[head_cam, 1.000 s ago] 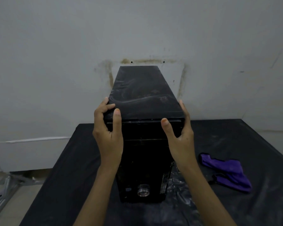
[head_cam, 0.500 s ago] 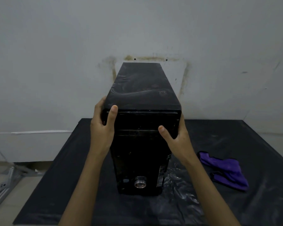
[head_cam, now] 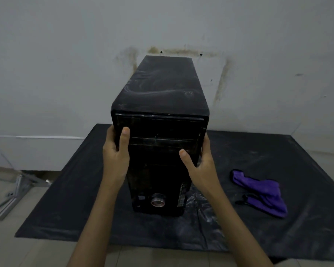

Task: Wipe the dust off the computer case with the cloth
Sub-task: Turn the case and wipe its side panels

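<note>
A black computer case (head_cam: 162, 89) stands upright on a black sheet (head_cam: 66, 199), its front panel facing me and its top smeared with grey dust. My left hand (head_cam: 116, 153) grips the case's left front edge, thumb on the front panel and fingers round the side. My right hand (head_cam: 202, 162) holds the right front edge the same way, its fingers hidden behind the case. A crumpled purple cloth (head_cam: 262, 191) lies on the sheet to the right of the case, untouched.
The sheet covers a patch of tiled floor against a stained white wall (head_cam: 66, 64). A metal bracket (head_cam: 15, 191) lies on the floor at the left. Crinkled, dusty plastic (head_cam: 204, 209) shows beside the case's base.
Both hands have slid down the case's front edges from the top corners to mid height. The case now sits lower in view, with more of its front panel showing.
</note>
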